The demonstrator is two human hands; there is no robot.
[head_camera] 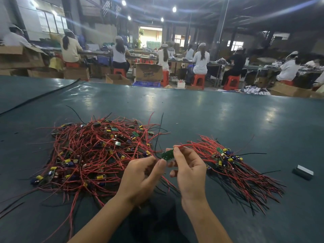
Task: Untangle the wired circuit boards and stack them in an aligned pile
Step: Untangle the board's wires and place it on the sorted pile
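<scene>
Grip: both hands were on one circuit board [167,155], held up above the bench [192,106] in the gap between the two piles. The left hand [142,178] was curled, thumb and forefinger pinching the board's left end. The right hand [190,171] was pinching the right end, with a red lead [191,146] running out from its fingertips toward the right. Couldn't tell if that lead was the board's own.

Handling, my read: board light and stiff, leads thin and floppy, so they snag on everything. Solder joints likely the weak spot. Hold by the board edges, feed leads out by hand, don't yank the wire.

Just left of the hands: the tangled heap [98,151], red and black leads knotted over boards with yellow and blue parts. This was most of the stock, so the task looked early to mid.

Just right: the sorted pile [226,158], boards bunched together, leads fanned toward the near right. Alignment looked rough.

Further right, apart from the pile: a small grey block [303,171] on the bench
</scene>
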